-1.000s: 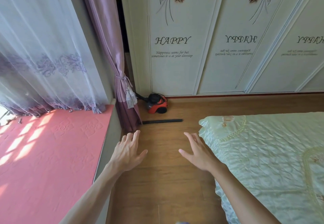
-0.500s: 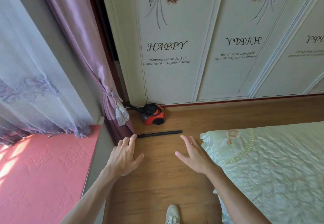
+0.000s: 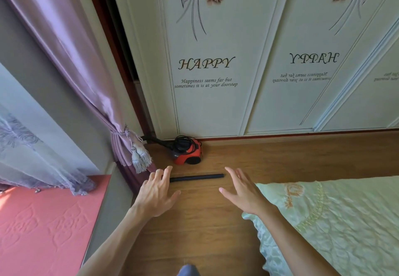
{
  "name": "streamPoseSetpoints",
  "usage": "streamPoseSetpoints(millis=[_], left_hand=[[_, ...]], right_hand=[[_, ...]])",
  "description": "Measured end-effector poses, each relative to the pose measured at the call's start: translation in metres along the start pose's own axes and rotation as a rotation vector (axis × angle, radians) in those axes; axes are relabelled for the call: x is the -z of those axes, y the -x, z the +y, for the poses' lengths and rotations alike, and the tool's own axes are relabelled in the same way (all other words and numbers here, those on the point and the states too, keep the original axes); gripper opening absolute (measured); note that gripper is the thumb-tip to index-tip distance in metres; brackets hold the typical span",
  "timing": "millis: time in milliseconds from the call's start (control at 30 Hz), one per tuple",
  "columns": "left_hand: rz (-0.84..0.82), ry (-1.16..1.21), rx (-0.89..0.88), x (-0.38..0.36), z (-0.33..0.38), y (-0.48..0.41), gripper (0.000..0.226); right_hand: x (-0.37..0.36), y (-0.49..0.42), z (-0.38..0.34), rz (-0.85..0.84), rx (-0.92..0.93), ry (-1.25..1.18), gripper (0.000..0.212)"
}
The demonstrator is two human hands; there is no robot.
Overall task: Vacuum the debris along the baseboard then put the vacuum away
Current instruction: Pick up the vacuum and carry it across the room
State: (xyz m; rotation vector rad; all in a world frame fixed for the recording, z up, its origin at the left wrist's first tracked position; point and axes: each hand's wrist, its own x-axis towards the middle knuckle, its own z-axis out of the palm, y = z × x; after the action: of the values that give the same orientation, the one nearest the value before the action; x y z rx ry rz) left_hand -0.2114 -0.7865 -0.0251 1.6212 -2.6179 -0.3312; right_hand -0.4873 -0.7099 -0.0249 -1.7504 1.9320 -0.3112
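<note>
Approach over the last second has brought both hands much nearer the gear, so the pickup looks close. The red canister vacuum [image 3: 187, 152] stands at 12 o'clock against the wardrobe's red baseboard [image 3: 302, 134], its hose [image 3: 153, 140] trailing toward the curtain tassel [image 3: 140, 157] at 10 o'clock. A black wand tube [image 3: 196, 178] lies on the wood floor [image 3: 205, 232] just in front of it. The left hand [image 3: 156, 193] is spread, palm down and empty, as before. Its fingertips overlap the tube's 9 o'clock end, though contact cannot be told. The right hand [image 3: 241, 193], equally spread and empty, hovers near the 3 o'clock end. A green bedspread [image 3: 334, 221] fills 4 o'clock. Vacuuming has probably not begun.
</note>
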Motion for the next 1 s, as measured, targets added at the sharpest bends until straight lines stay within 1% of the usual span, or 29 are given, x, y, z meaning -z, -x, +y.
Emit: streamPoseSetpoints(millis=[167,267,400,533,633,767,1000], left_hand=[[-0.022,-0.001,0.025,-0.001,-0.011,-0.05,0.096],[-0.026,0.004,0.033,-0.004,-0.02,-0.088,0.097],[-0.04,0.006,0.035,-0.004,-0.034,-0.148,0.096],[-0.062,0.005,0.039,0.001,-0.045,-0.209,0.087],[-0.071,0.008,0.043,0.006,-0.053,-0.253,0.085],[-0.069,0.0,0.061,0.01,-0.057,-0.304,0.083],[-0.064,0.015,0.048,0.014,-0.053,-0.372,0.083]], right_hand=[[0.014,-0.052,0.005,-0.038,0.0,-0.006,0.071],[0.02,-0.092,0.013,-0.05,-0.01,0.004,0.071],[0.03,-0.151,0.023,-0.075,-0.027,-0.018,0.071],[0.045,-0.214,0.027,-0.101,-0.037,-0.056,0.072],[0.056,-0.257,0.029,-0.117,-0.044,-0.06,0.074],[0.069,-0.3,0.032,-0.089,-0.02,-0.068,0.073],[0.085,-0.355,0.048,-0.121,-0.029,-0.047,0.076]])
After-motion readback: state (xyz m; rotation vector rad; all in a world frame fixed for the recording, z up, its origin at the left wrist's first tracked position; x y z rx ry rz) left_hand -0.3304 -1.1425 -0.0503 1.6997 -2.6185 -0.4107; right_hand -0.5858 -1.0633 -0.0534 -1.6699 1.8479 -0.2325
